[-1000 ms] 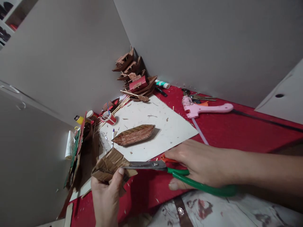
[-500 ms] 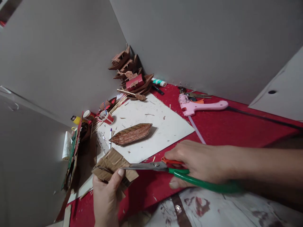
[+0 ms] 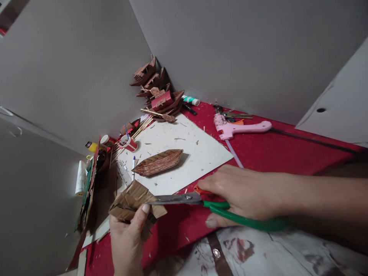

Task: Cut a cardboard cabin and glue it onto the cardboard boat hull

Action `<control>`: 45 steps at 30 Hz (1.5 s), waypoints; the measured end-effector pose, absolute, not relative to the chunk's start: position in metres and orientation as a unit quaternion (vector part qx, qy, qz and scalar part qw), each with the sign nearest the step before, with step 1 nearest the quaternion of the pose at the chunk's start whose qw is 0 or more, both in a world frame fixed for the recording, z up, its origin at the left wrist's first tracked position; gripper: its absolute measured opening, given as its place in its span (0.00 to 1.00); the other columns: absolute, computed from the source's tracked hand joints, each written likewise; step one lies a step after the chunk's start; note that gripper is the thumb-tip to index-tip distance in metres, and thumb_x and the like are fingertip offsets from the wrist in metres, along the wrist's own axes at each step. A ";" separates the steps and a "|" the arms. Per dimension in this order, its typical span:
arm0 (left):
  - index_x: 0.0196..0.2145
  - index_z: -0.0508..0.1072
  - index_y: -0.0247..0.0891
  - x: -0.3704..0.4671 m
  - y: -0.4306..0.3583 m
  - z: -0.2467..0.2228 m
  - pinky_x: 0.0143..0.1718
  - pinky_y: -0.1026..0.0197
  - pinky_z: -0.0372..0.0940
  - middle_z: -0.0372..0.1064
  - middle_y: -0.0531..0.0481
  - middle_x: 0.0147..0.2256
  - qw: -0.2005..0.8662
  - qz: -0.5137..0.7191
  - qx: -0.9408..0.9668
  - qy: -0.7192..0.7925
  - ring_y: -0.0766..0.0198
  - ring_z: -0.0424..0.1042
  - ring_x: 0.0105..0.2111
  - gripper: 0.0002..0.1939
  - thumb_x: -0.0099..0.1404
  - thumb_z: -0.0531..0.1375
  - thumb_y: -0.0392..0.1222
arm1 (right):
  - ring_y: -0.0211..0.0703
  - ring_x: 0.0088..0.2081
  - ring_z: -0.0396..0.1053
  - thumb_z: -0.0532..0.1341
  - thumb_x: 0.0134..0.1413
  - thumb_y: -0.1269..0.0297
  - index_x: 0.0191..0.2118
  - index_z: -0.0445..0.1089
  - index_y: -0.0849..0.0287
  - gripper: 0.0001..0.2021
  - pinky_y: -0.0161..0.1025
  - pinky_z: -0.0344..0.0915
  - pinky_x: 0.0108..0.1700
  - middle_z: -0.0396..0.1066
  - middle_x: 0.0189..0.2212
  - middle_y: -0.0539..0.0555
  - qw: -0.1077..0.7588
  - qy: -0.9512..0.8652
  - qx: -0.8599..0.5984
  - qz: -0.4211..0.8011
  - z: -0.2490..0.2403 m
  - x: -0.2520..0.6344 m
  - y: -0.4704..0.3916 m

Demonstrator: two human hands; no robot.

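Note:
My left hand [image 3: 128, 239] grips a folded piece of brown cardboard [image 3: 135, 195], the thumb pressed on its front. My right hand [image 3: 232, 195] is closed round the handles of scissors [image 3: 186, 197], which have one orange and one green loop. The blades reach left onto the cardboard, their tips beside my left thumb. Behind the cardboard, a small brown model boat [image 3: 158, 163] lies on a white board [image 3: 201, 153].
A pink glue gun [image 3: 247, 128] with its cord lies at the right. Several model boats [image 3: 161, 92] are piled in the corner by the walls. A red-and-white cup [image 3: 129, 143], thin sticks [image 3: 140, 130] and upright cardboard sheets [image 3: 90, 184] stand at the left.
The view has shifted slightly. The cardboard has tilted a little in my left hand, and the scissor blades look slightly more closed on it.

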State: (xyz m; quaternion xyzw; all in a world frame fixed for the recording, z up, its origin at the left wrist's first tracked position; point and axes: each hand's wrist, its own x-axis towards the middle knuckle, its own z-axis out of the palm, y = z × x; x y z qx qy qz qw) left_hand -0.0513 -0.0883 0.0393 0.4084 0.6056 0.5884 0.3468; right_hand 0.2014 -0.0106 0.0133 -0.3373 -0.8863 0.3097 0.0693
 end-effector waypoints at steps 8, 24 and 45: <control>0.51 0.73 0.38 -0.058 -0.087 0.024 0.35 0.58 0.74 0.79 0.46 0.36 0.356 0.605 0.401 0.589 0.57 0.79 0.33 0.28 0.52 0.71 0.34 | 0.46 0.25 0.68 0.61 0.50 0.41 0.33 0.72 0.57 0.21 0.37 0.54 0.26 0.73 0.24 0.54 0.090 -0.885 -0.352 0.292 0.009 0.198 -0.015; 0.39 0.79 0.41 -0.036 -0.083 0.025 0.34 0.67 0.73 0.78 0.52 0.28 0.341 0.694 0.353 0.527 0.64 0.78 0.29 0.22 0.44 0.75 0.38 | 0.44 0.25 0.68 0.61 0.50 0.41 0.31 0.70 0.57 0.21 0.36 0.51 0.25 0.73 0.25 0.54 0.137 -0.869 -0.344 0.329 0.000 0.200 -0.018; 0.37 0.79 0.48 -0.026 -0.081 0.009 0.33 0.72 0.72 0.78 0.57 0.29 0.331 0.765 0.272 0.481 0.68 0.78 0.29 0.23 0.41 0.76 0.40 | 0.44 0.25 0.68 0.61 0.50 0.40 0.32 0.70 0.58 0.22 0.35 0.52 0.26 0.73 0.25 0.53 0.172 -0.868 -0.342 0.315 -0.001 0.192 -0.019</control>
